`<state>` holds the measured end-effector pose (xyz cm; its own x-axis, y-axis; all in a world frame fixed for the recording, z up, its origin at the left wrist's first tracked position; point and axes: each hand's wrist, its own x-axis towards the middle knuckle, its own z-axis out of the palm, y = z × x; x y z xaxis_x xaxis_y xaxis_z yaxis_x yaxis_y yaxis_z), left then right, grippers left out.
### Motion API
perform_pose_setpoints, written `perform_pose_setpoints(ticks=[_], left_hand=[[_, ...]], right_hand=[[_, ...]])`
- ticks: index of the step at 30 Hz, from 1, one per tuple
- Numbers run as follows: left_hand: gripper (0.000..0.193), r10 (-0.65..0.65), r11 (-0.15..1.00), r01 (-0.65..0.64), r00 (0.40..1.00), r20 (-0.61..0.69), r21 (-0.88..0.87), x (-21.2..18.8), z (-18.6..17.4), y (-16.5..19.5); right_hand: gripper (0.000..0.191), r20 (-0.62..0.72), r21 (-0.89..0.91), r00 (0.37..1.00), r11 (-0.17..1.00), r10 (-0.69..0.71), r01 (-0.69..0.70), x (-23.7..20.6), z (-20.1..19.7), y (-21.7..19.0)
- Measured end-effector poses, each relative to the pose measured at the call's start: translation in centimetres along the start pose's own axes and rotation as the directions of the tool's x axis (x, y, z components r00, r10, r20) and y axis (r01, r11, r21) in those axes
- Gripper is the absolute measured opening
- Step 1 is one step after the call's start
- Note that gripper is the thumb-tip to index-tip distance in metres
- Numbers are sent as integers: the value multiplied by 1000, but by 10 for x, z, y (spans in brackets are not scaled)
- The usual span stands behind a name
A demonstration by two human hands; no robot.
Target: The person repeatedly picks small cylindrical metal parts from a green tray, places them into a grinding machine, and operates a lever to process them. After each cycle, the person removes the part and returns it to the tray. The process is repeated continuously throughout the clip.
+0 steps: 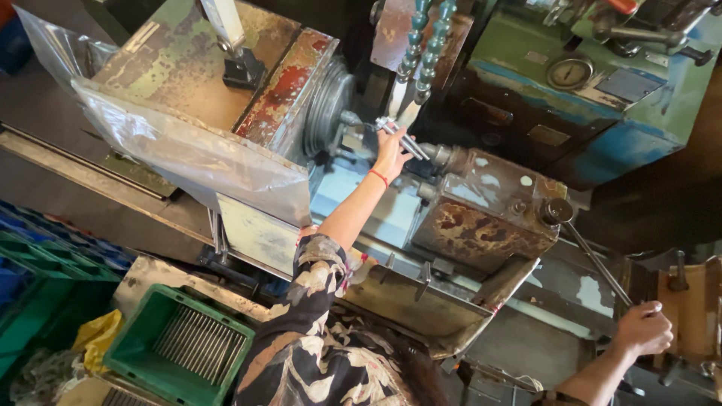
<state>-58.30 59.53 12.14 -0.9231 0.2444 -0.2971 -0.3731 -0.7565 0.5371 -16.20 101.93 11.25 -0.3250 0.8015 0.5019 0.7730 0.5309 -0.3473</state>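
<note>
The left hand has its fingers pinching a slim shiny metal rod slanting toward the round grey chuck (just left); the right hand fingers wrap a long steel lever.

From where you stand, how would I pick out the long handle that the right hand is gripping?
Find the rusty brown block on the lathe. A thin metal lever runs from a round knob at its corner down to the right hand. It is the only long slanted rod there.
</note>
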Motion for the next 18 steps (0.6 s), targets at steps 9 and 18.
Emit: perform_pose_setpoints(ticks=[9,18], left_hand=[[44,-8,999,15,987,-159,40,9,-20,3],[52,-13,990,32,990,-141,134,5,-18,12]], right_hand=[[57,-125,-95,988,992,-91,79,2,3,-4],[47,-118,-136,985,985,-125,108,3,1,-7]])
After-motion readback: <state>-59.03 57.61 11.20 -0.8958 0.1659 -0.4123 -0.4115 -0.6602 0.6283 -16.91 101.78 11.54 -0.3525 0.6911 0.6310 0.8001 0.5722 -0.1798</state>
